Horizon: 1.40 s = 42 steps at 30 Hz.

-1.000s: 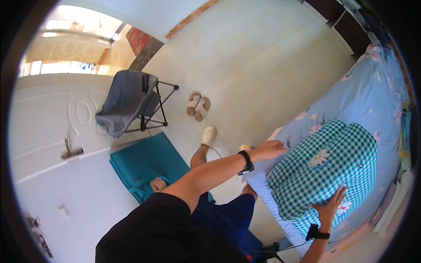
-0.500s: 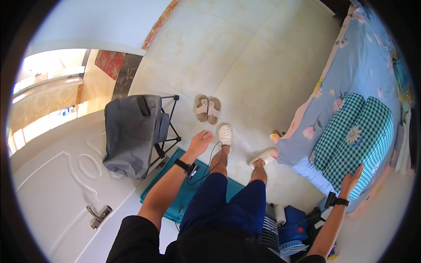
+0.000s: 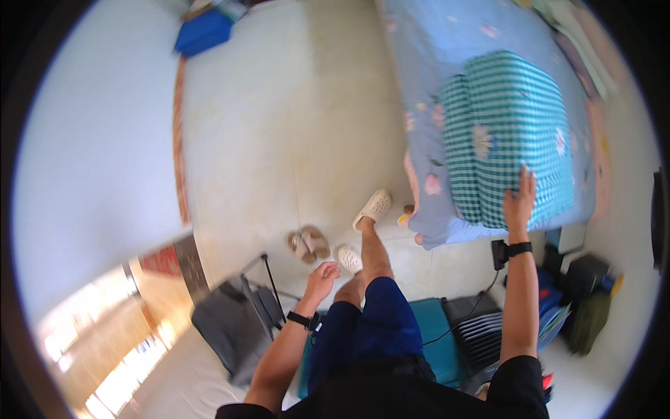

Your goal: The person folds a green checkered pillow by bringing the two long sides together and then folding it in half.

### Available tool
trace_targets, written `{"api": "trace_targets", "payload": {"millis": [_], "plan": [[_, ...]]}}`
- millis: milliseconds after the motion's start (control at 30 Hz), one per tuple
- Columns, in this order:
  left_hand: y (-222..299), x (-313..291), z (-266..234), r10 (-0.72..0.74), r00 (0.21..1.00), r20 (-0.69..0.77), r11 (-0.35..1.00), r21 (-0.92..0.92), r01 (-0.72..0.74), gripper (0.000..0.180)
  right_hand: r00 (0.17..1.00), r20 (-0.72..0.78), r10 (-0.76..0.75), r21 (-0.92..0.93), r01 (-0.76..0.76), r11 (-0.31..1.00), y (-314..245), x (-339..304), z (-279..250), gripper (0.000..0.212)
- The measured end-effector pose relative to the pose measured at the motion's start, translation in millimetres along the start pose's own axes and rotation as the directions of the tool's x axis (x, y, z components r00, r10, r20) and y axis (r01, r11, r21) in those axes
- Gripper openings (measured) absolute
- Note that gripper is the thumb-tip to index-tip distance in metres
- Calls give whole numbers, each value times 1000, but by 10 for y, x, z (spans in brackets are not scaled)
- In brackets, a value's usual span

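A folded quilt (image 3: 516, 119) in teal-and-white check with daisy prints lies on a bed (image 3: 426, 63) with a blue, flower-printed cover. On the quilt's near edge rests my right hand (image 3: 518, 204), its fingers stretched out and gripping nothing. My left hand (image 3: 322, 281) hangs in the air over the floor, empty, its fingers loosely bent and a little apart. Nearest to it are a pair of beige sandals (image 3: 308, 244) and a grey folding chair (image 3: 234, 325). Both wrists wear black straps with small devices.
I wear cream clogs (image 3: 375, 207) on the pale tiled floor (image 3: 251, 126). Behind my legs is a teal mat-like surface (image 3: 436, 335). Bags and a dark backpack (image 3: 590, 321) crowd the right wall. A blue box (image 3: 202, 33) stands far left.
My view has turned right and I have stepped toward the bed. The quilt now appears more upright ahead, with my right hand still on its near edge. My left hand stays empty.
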<state>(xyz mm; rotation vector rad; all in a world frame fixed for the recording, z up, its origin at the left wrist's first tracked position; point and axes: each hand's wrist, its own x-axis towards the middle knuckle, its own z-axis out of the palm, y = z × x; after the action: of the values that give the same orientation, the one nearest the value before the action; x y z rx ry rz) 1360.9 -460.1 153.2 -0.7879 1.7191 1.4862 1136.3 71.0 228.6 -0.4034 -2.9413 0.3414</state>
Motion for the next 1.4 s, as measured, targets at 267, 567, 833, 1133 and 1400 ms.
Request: {"api": "trace_targets", "payload": {"millis": [267, 567, 833, 1133, 1400], "plan": [[2452, 1312, 610, 368, 891, 265, 714, 534, -453, 38, 975, -152, 161, 26, -159, 987, -334, 430, -352, 82], [5570, 1566, 2869, 364, -154, 919, -565, 87, -821, 104, 890, 21, 456, 61, -456, 888, -414, 1004, -474, 104], [6185, 2071, 4166, -280, -108, 954, -687, -278, -671, 117, 851, -16, 525, -150, -521, 840, -424, 1433, -249, 100], [6119, 1808, 4634, -181, -208, 961, -709, -274, -650, 66, 786, -261, 561, -72, -595, 800, -163, 1367, -261, 46], [6114, 2436, 4416, -269, -337, 902, -694, -424, -582, 47, 822, -209, 531, -73, -554, 829, -175, 1370, -38, 41]]}}
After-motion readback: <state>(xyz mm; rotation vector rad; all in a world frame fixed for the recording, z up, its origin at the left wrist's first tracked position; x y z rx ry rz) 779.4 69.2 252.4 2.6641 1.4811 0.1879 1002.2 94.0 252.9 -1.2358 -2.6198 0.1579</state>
